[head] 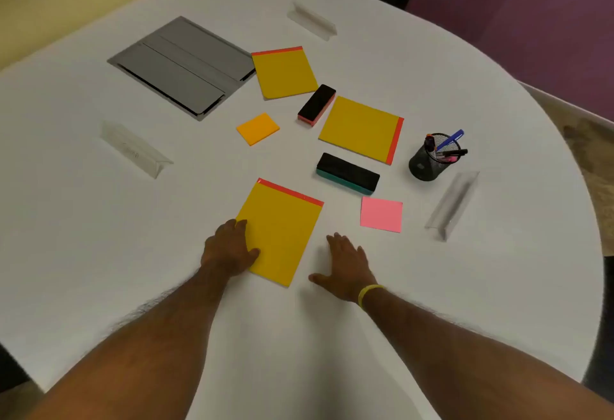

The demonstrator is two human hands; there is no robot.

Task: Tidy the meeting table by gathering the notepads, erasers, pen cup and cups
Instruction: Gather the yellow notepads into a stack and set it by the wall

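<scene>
Yellow paper was pressed by the left hand, which was laid over the lower left edge of the nearest notepad. Its fingers were held fairly straight along that edge and its thumb was set on the pad's face, so nothing was clamped (whether a fingertip was hooked under the edge could not be told). The right hand was spread flat on the white table just beside the pad's right edge, apart from it, fingers splayed and nothing held. A yellow wristband was worn on that wrist.

The nearest notepad was laid flat, its red binding strip turned away from the person. Beyond its far right corner a green-backed eraser was seen, with a pink sticky note near it, to the right. Further off, a second notepad was set with its red strip to the right. A pink-backed eraser was lodged between it and a third notepad. An orange sticky pad was left to their left. A black mesh pen cup, stocked with pens, was stood upright well to the right, and a clear acrylic card holder was placed near it. A grey hatch panel was set into the tabletop at the far left.
</scene>
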